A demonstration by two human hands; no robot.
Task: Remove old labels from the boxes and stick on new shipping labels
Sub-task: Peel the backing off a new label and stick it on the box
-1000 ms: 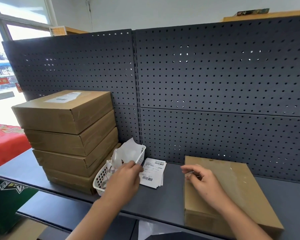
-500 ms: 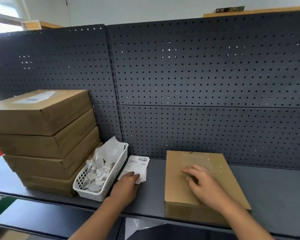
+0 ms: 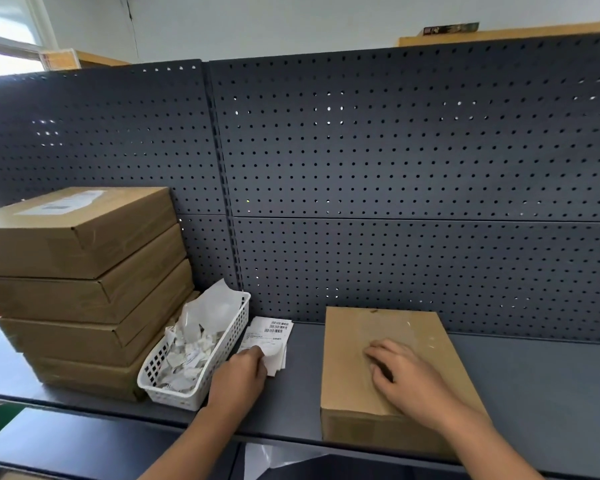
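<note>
My right hand (image 3: 406,379) lies on top of the brown box (image 3: 347,362), fingers loose and a little bent, holding nothing. The box is flat and plain. It has a shiny patch of clear tape just past my fingertips, and I see no label on its top.

My left hand (image 3: 238,377) pinches the near edge of the new labels (image 3: 272,334), and the corner of the top sheet curls up by my fingers. The sheets are white with black barcodes at the far end. The print is too small to read.

Touching my left wrist on the outer side is a white basket (image 3: 174,393) full of torn paper bits. Past the basket is a stack of boxes (image 3: 84,271). The top one has a white label (image 3: 61,204), too blurry to read.

Half a second ago my left hand lay flat on the labels. My right hand has stayed on the box.
</note>
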